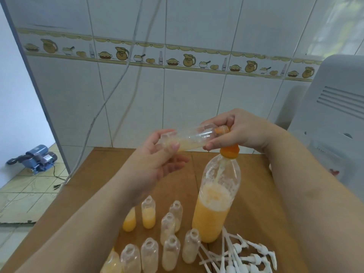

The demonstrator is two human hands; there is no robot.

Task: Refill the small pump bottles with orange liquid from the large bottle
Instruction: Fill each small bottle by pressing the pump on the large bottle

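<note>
In the middle of the frame we hold a small clear plastic bottle (189, 137) almost on its side, our left hand (157, 160) gripping its base and our right hand (234, 133) pinching its orange-stained neck. Just below, the large clear plastic bottle of orange liquid (214, 201) stands upright on the brown wooden table (110, 162), an orange funnel-like piece (229, 151) in its mouth. At lower centre we see open small bottles (169, 235), two partly filled orange, and white pump heads (242, 255) at lower right.

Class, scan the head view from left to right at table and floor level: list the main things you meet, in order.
Blue pump motor on the floor → small open bottles → large bottle of orange liquid → white pump heads → white appliance.
</note>
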